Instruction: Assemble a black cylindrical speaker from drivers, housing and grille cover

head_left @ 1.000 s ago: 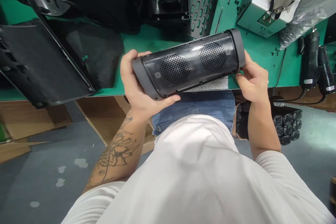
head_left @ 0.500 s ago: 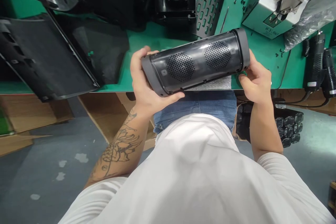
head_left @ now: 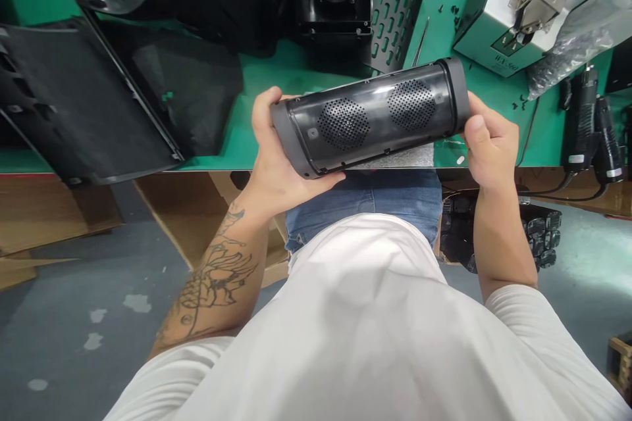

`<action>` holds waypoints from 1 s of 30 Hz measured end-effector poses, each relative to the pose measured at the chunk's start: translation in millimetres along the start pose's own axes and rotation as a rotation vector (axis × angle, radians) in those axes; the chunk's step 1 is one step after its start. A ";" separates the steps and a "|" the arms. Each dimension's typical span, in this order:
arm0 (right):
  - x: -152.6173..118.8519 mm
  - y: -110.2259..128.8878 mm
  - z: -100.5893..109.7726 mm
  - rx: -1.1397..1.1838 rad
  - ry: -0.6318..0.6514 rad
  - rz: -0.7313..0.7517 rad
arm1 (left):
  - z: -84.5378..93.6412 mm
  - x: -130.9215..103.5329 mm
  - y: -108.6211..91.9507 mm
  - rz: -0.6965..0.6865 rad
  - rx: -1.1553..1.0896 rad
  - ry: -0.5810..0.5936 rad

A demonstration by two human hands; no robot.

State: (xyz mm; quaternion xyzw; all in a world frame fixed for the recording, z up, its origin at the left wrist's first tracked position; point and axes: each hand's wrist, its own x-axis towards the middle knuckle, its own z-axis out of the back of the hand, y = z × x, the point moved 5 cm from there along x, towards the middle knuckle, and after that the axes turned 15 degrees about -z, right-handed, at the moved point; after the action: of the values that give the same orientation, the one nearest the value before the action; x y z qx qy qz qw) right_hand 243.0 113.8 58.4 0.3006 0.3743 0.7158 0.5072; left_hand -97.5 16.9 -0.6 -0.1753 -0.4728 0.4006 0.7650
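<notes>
A long glossy black housing [head_left: 378, 117] with two round perforated patches is held tilted over the front edge of the green table, its right end farther from my body. Around its left end cap wraps my left hand [head_left: 276, 164], thumb along the lower edge. My right hand [head_left: 491, 141] grips the right end cap, thumb bent on the near side and the other fingers partly hidden behind it. Beneath the housing, a strip of grey cloth [head_left: 415, 156] shows at the table edge.
Large black panels [head_left: 118, 99] cover the left of the green table [head_left: 266, 72]. Behind the housing stand a black box part [head_left: 336, 0] and a slotted plate [head_left: 397, 6]. Tweezers [head_left: 421, 43], small screws, a metal-topped box [head_left: 508, 26], bubble wrap [head_left: 567, 59] and black handheld tools [head_left: 582, 118] lie right.
My right thumb has moved up against the right end cap, and a small white spot now shows on the table beside it. The housing has barely shifted. The view has moved slightly.
</notes>
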 end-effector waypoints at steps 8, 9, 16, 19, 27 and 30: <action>-5.0 17.5 -0.2 0.114 -0.013 0.180 | 1.9 -4.5 -2.6 0.151 -0.082 0.017; -5.3 26.1 1.3 0.042 -0.018 0.197 | 1.6 -4.4 -4.3 0.173 -0.074 0.015; 7.0 98.1 -9.6 -0.704 0.188 0.509 | -4.7 -4.6 -10.8 0.115 0.016 -0.031; 21.1 99.8 -13.9 -0.887 0.229 0.457 | -6.6 -3.7 -13.3 0.072 0.019 -0.025; 21.1 110.7 -12.1 -1.043 0.144 0.559 | -3.8 -3.0 -22.1 0.073 0.012 -0.005; 19.0 117.0 -12.8 -1.016 0.141 0.580 | -3.8 -6.1 -22.8 -0.009 -0.001 -0.064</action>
State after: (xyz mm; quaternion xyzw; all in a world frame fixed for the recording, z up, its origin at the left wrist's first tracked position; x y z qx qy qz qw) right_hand 168.3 104.9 150.9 0.0616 -0.0801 0.9332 0.3449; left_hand -85.5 -1.5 8.8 -0.1608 -0.4981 0.4022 0.7512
